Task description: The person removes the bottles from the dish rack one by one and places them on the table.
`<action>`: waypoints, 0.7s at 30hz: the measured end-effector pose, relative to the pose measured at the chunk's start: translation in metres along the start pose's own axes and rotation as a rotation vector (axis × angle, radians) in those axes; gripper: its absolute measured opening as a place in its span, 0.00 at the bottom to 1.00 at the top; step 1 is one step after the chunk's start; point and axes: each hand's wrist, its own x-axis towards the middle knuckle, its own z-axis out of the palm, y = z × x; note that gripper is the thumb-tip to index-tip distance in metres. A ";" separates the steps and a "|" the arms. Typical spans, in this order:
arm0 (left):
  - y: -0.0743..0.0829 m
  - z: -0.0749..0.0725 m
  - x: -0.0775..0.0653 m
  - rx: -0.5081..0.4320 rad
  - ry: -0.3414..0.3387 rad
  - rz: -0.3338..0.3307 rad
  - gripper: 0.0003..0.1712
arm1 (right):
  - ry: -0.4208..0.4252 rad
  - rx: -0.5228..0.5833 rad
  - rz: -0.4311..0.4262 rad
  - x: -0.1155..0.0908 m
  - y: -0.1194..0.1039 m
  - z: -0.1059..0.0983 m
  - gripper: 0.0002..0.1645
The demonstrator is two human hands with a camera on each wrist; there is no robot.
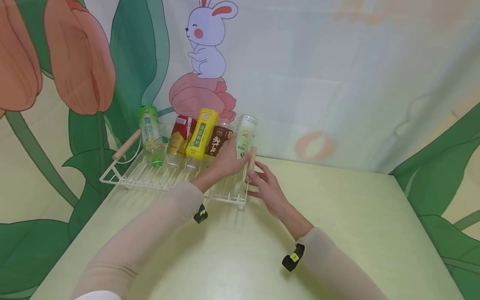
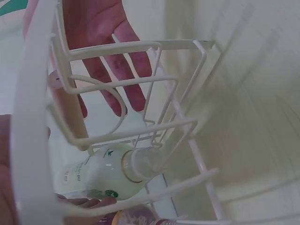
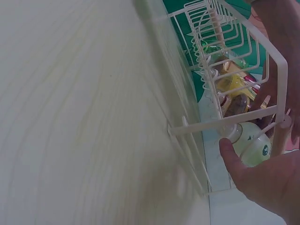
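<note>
A white wire rack (image 1: 142,182) with wooden end handles (image 1: 252,163) stands on the table, holding bottles lying tilted side by side. My left hand (image 1: 228,160) reaches over it and holds the pale green bottle (image 1: 244,131) at the right end. Its fingers come between that bottle and the brown-labelled bottle (image 1: 218,139); the thumb is by the right handle. Outside this end, my right hand (image 1: 268,191) rests by the handle and wires. In the left wrist view its fingers (image 2: 119,68) look straight and spread behind the wires.
Further left in the rack lie a yellow bottle (image 1: 202,133), a red and gold bottle (image 1: 181,135) and a clear bottle with a green cap (image 1: 151,133). Behind hangs a curtain (image 1: 337,83) printed with a rabbit and tulips. The pale table (image 1: 337,200) extends right and forward.
</note>
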 end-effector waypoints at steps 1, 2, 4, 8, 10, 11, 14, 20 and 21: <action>0.000 0.001 0.001 0.005 -0.005 -0.018 0.50 | 0.006 0.016 0.004 0.001 0.000 0.002 0.39; -0.001 0.003 0.002 0.011 -0.011 -0.032 0.51 | 0.011 0.032 0.008 0.001 0.000 0.004 0.39; -0.002 0.006 0.004 0.057 -0.024 -0.059 0.53 | 0.017 0.067 0.018 0.001 -0.001 0.007 0.38; -0.006 0.012 0.008 0.177 -0.040 -0.078 0.52 | 0.009 0.127 0.045 0.002 -0.003 0.009 0.38; -0.008 0.016 0.010 0.237 -0.047 -0.090 0.51 | 0.006 0.142 0.053 0.002 -0.004 0.008 0.39; -0.008 0.017 0.011 0.262 -0.046 -0.091 0.51 | 0.007 0.151 0.054 0.002 -0.005 0.007 0.39; -0.009 0.019 0.012 0.294 -0.037 -0.090 0.49 | 0.013 0.165 0.042 0.003 -0.006 0.005 0.41; -0.009 0.021 0.016 0.304 -0.026 -0.065 0.46 | 0.033 0.158 0.032 0.003 -0.008 0.000 0.41; -0.009 0.021 0.017 0.307 -0.029 -0.065 0.46 | 0.031 0.155 0.033 0.003 -0.009 0.000 0.40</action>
